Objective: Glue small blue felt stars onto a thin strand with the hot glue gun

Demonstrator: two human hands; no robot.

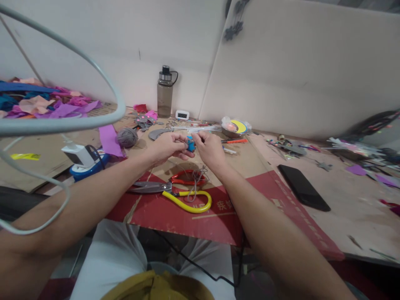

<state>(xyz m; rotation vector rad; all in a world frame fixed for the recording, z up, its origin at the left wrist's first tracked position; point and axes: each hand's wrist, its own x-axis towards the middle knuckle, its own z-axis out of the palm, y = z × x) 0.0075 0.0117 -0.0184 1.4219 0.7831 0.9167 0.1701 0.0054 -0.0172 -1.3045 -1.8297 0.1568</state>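
A small blue piece is pinched between my two hands over the cardboard. From its left side my left hand grips it, fingers closed. My right hand has its thumb and forefinger pressed together at the right edge of the same piece. Below the hands lie scissors with one yellow and one red handle, blades pointing left. Tangled grey yarn rests across the handles.
A water bottle and small clock stand near the wall. A grey yarn ball and white charger sit left, a black phone right. A pale cable loops at upper left.
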